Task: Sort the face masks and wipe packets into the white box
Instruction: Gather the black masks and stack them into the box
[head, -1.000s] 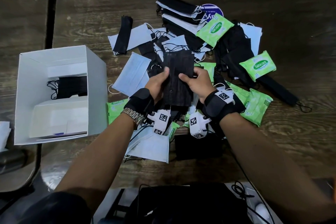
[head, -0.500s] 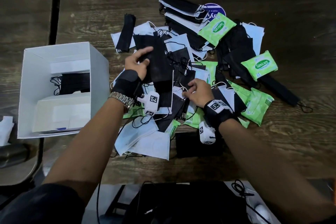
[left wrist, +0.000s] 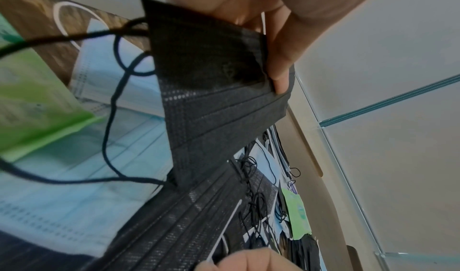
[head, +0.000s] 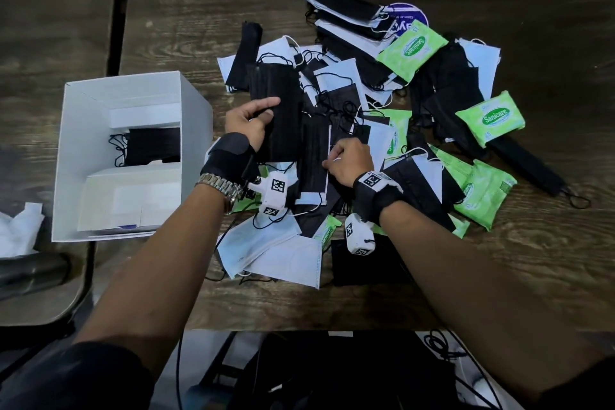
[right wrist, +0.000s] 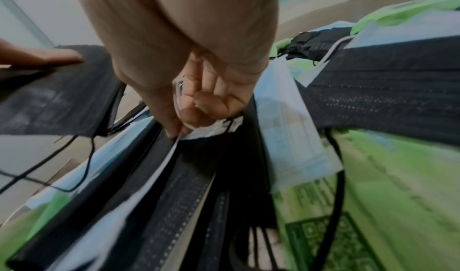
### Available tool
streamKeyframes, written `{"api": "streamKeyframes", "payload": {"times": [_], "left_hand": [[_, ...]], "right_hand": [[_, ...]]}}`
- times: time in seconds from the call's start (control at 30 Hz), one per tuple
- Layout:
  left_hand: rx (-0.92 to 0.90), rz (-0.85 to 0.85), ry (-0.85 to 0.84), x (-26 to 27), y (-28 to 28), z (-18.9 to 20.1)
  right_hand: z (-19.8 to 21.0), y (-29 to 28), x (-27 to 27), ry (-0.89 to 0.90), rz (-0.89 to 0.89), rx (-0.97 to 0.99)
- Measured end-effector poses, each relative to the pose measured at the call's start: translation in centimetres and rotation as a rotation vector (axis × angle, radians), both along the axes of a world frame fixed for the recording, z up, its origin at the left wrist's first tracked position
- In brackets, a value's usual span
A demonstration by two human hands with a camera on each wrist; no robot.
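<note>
Left hand has a black mask, box is next.
Left hand (head: 248,120) grip pinches the black mask (head: 278,110) by its edge, above the pile on the counter (head: 332,303). Right hand (head: 349,160) grip pinches a light mask edge (right wrist: 206,132) in the pile. Lift clear so the ear loops don't drag neighbours, then drop flat on the black mask in the white box (head: 196,100).
</note>
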State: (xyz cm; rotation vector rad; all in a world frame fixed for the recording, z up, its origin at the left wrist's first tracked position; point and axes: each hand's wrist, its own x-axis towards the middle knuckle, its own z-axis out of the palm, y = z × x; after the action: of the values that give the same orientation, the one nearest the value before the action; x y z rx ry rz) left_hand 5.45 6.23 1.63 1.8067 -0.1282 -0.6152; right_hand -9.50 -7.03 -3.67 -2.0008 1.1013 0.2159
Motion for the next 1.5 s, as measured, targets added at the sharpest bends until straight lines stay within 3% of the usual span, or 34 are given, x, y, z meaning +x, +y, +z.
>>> {"api": "streamKeyframes", "payload": {"times": [0.23, 0.4, 0.57, 0.87, 1.03, 1.13, 1.37, 1.43, 1.5], "left_hand": [[0.027, -0.004, -0.010, -0.4, 0.9, -0.2], [0.049, -0.006, -0.003, -1.2, 1.4, -0.5], [0.050, 0.019, 0.032, -1.1, 2.2, -1.0], [0.062, 0.021, 0.026, -1.1, 3.1, -1.3], [0.048, 0.026, 0.023, -1.2, 2.9, -1.2], [0.038, 0.021, 0.012, -1.5, 2.4, -1.4], [0.043, -0.052, 0.023, -2.3, 0.9, -1.6], [0.046, -0.071, 0.025, -2.7, 0.4, -1.5], [0.058, -0.092, 0.017, -3.0, -0.1, -1.4]], "right_hand": [[0.6, 0.3, -0.3, -0.065, -0.014, -0.065], [0.7, 1.4, 0.7, 0.063, -0.065, -0.040], [0.9, 1.6, 0.7, 0.082, -0.122, -0.053], [0.7, 2.1, 1.3, -0.064, -0.187, -0.081], [0.8, 0.7, 0.6, -0.199, -0.327, 0.035], [1.1, -1.1, -0.4, -0.206, -0.396, -0.032], [1.2, -3.7, -2.8, -0.040, -0.333, -0.270], [1.3, -3.9, -2.9, -0.110, -0.314, -0.324], [1.8, -4.1, -2.8, -0.334, -0.304, -0.309]]}}
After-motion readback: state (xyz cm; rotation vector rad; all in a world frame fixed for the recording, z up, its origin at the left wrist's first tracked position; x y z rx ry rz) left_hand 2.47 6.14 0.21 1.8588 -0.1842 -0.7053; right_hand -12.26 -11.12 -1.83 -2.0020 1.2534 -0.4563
